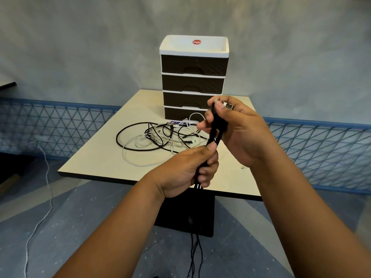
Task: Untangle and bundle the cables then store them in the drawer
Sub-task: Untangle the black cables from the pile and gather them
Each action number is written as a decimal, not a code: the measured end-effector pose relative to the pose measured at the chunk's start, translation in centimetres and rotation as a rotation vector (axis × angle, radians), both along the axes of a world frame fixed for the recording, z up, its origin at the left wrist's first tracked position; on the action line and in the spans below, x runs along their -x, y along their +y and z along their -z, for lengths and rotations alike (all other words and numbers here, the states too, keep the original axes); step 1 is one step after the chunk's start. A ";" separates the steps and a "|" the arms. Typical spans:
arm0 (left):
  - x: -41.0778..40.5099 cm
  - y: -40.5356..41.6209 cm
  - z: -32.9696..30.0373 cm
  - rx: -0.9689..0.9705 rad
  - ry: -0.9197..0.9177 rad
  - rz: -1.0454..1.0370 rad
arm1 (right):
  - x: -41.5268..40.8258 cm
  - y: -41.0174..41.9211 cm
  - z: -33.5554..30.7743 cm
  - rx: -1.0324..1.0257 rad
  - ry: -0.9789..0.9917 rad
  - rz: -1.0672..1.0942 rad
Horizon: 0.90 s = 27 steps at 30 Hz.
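Both hands hold one folded black cable (214,135) above the table's front edge. My right hand (239,131) grips its upper part, with a plug end showing near the thumb. Lower down, my left hand (188,171) pinches the strands, and the loose ends hang past the table towards the floor. A tangle of black and white cables (160,139) lies on the cream table (96,161). Behind it stands a drawer unit (193,77) with several dark drawers, all closed, and a white top tray.
A white cable (43,177) trails over the floor at the left. A blue mesh railing (321,153) runs behind the table on both sides. The table's black pedestal base (184,213) stands under it.
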State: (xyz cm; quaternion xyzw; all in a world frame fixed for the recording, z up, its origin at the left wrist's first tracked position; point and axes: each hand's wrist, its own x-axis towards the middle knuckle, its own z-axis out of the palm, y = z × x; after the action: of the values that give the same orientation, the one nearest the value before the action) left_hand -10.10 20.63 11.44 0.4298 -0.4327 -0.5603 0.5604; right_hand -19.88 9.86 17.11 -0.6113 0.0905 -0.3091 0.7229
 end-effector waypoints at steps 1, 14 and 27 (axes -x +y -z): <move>0.1 0.0 0.1 -0.003 0.003 -0.010 | 0.0 -0.2 0.0 -0.045 -0.017 -0.015; 0.3 -1.7 -0.8 0.016 0.117 -0.098 | 0.2 -1.6 0.9 0.041 0.131 -0.085; 0.6 -2.6 -1.1 0.049 -0.008 -0.222 | 0.5 -3.6 0.0 0.064 0.052 0.014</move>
State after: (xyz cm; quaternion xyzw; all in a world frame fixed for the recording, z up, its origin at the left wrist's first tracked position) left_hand -10.71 18.02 12.51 0.4636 -0.3982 -0.4824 0.6275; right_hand -20.40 6.27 17.14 -0.6416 0.1037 -0.3008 0.6980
